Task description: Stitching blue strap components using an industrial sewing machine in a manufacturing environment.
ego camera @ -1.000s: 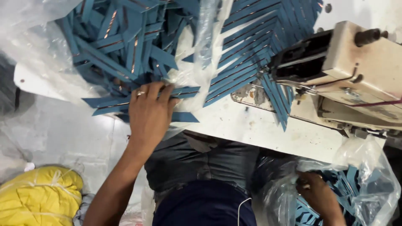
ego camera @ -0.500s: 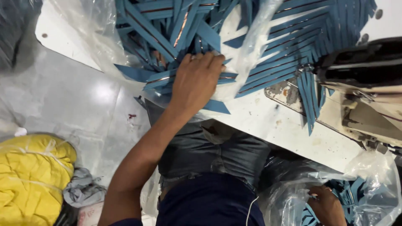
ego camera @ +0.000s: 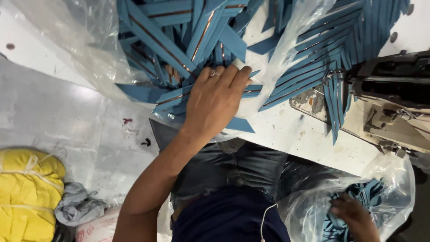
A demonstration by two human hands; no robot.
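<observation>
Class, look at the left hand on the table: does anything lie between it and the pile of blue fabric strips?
Nothing visible does. The left hand already rests palm-down on the blue fabric strips; the clear plastic bag lies open around the pile, not over it there.

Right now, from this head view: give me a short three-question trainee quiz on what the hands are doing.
1. True or false: the left hand lies palm down on the pile of long blue fabric strips with copper-coloured edging.
2. Where is the right hand? A) on the sewing machine B) inside the clear plastic bag of blue strips C) on the yellow tied bundle
3. Fill in: the white worktable carries a second fan of blue strips, lying beside the ____ machine.

Key: 1 true; 2 B; 3 sewing
</observation>
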